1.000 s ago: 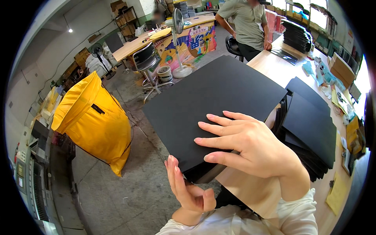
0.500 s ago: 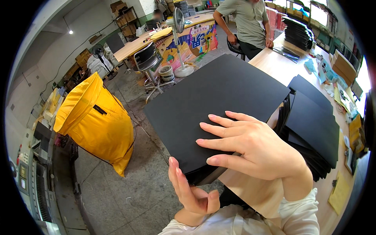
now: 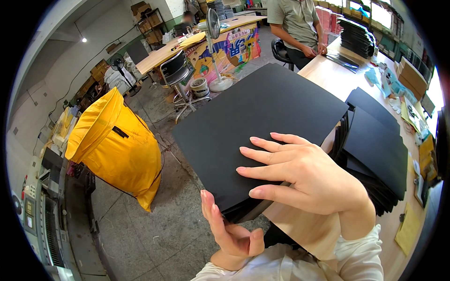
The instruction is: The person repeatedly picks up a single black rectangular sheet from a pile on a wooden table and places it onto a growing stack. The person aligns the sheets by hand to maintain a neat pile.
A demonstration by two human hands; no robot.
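A large stack of black card sheets [image 3: 262, 107] lies in front of me, its top sheet smooth and bare. My right hand [image 3: 300, 173] rests flat on the near right part of that top sheet, fingers spread and holding nothing. At the near left corner, my left hand [image 3: 229, 234] stands upright with its fingers stretched along the stack's edge and its thumb bent apart from them. How far the left palm reaches under the corner is hidden. To the right, a second, fanned pile of black sheets [image 3: 375, 145] lies on the wooden table [image 3: 304, 225].
A yellow sack [image 3: 117, 145] stands on the floor at left. Beyond are a chair [image 3: 176, 75], a standing fan [image 3: 213, 25] and another table. A co-worker [image 3: 297, 28] sits by the far table end, near a tall black pile [image 3: 356, 40]. Papers and boxes line the right edge.
The co-worker at the far end has shifted, bringing both hands together at the table edge. My hands and the black stack stay nearly still.
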